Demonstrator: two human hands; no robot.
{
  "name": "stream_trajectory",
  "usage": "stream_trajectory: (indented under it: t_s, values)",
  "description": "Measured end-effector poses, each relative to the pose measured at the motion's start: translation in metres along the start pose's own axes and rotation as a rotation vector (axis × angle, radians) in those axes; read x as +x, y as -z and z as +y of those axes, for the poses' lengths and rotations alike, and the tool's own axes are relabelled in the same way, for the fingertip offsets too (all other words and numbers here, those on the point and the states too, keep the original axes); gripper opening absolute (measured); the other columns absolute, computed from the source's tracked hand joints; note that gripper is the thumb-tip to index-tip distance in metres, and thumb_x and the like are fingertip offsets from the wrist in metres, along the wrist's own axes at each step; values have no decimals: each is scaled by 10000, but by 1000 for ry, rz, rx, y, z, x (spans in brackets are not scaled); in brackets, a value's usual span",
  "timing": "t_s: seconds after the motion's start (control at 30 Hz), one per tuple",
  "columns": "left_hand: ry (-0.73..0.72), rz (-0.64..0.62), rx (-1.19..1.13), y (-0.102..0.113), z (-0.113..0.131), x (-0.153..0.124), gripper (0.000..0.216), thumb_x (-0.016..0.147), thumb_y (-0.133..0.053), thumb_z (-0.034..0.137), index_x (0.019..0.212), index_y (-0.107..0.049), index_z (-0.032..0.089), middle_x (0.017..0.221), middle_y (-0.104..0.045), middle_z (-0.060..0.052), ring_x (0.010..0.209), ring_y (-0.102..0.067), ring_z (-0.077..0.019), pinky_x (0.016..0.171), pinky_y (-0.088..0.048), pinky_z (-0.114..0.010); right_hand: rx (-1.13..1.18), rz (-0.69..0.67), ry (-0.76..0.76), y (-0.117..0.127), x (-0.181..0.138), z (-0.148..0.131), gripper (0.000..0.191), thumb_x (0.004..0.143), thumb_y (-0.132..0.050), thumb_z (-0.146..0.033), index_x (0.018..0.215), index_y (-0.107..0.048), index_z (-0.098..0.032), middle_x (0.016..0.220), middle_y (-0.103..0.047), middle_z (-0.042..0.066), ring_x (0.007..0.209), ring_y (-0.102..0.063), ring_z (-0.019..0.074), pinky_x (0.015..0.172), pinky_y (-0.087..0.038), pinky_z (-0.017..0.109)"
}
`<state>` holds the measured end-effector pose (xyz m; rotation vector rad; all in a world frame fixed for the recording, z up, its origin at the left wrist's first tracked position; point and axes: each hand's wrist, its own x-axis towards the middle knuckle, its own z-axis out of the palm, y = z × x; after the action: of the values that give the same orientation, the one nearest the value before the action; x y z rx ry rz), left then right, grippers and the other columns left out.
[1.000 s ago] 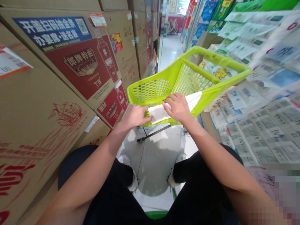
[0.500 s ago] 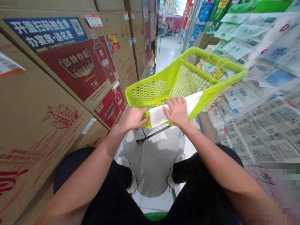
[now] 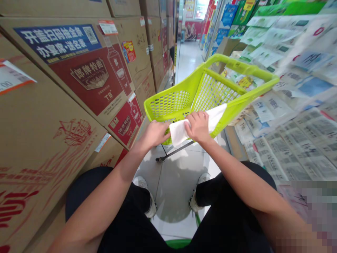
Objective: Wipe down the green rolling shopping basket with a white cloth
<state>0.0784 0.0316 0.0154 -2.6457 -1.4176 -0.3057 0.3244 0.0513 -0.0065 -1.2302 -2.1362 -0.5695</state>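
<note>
A lime-green plastic shopping cart [image 3: 171, 100] stands tilted across the aisle in front of me. My left hand [image 3: 158, 133] is closed over the near left corner of its rim. Folded over the near rim lies a white cloth [image 3: 217, 115], and my right hand [image 3: 198, 125] presses its fingers round the cloth and the rim beneath. The cloth's left end hangs loose close to my left fingertips. Parts of the rim are covered by the cloth and my hands.
Stacked cardboard cartons [image 3: 79, 77] wall the left side. Packaged tissues [image 3: 292, 88] are piled on the right. One black cart wheel [image 3: 159, 159] rests on the tiled floor [image 3: 171, 189] between my shoes. A green seat edge [image 3: 179, 243] shows below me.
The view has shifted slightly, so the cartons sit a little further right. My right hand has slid slightly left along the rim relative to the cart, and the cloth's left end has bunched.
</note>
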Motion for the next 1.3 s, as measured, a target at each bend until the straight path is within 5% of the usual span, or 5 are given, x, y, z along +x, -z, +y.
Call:
stream_trajectory:
  t_s: [0.33,0.6,0.83,1.1,1.3]
  values:
    - [30,-47,37,-3,-10,0,386,1035,-489,479,1128,-679,157,979,-781,-145,908,-742,-319,812,-495,-404,-100,8,-270,2,9,74,436,1061,-320,-440,950,-664,-196,987,-614,145,1097,-506,353,1010,-328,570]
    - [11,-4,-9,-7,-16,-1,353,1016,-508,436,1162,-698,176,969,-778,-122,885,-731,-302,796,-489,-383,40,-161,32,7,2,-8,506,1057,-330,-595,1177,-645,-216,1139,-638,120,1140,-511,310,1129,-322,556]
    - [36,-22,13,-9,-26,-4,438,1017,-490,532,1104,-706,162,871,-760,-132,821,-722,-299,735,-487,-375,-170,84,-364,13,15,76,517,1093,-257,-480,981,-663,-182,1101,-648,164,1185,-488,314,1203,-213,615]
    - [21,11,14,-11,-16,-1,320,968,-569,412,1162,-703,195,976,-784,-115,903,-736,-305,804,-497,-389,2,-151,-41,10,6,-8,537,1076,-244,-564,1085,-663,-227,1079,-671,110,1123,-556,309,1174,-329,564]
    - [39,-23,45,-9,-19,-4,391,1009,-519,498,1127,-701,172,904,-763,-121,871,-726,-293,798,-501,-388,-36,-104,-228,22,15,57,603,1095,-177,-501,1022,-689,-190,981,-656,139,1115,-557,341,1114,-341,614]
